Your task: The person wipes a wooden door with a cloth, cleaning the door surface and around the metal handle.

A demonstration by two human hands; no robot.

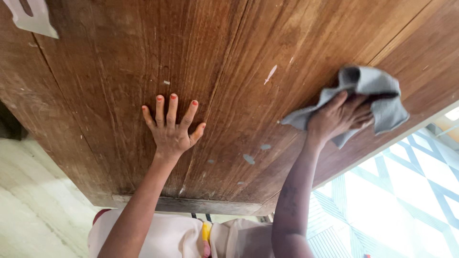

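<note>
A broad brown wooden worktop (248, 57) fills most of the view, its boards running away from the person with dark seams between them. The grain is streaked and worn, paler along the scuffed stretches, and small pale paint spots (248, 159) dot the wood near the front edge, with one longer whitish fleck (270, 74) farther in. The front edge is thick and rough, darker underneath.

The left hand (171, 129) lies flat on the wood, palm down, fingers spread wide, holding nothing; its nails are painted red. The right hand (340, 117) is closed on a grey cloth (377, 95) and presses it against the wood toward the right side of the worktop. The cloth is crumpled, one corner trailing left of the wrist and a fold bunched above the fingers.

At the top left corner a pale flat object (31, 16) rests on the wood, cut off by the frame; what it is cannot be told. Left of the worktop the floor (33, 191) is light and mottled. To the right it is tiled (392, 200) in white with blue-green diamond lines. Below the arms, light-coloured clothing (167, 236) with a yellow bit shows.
</note>
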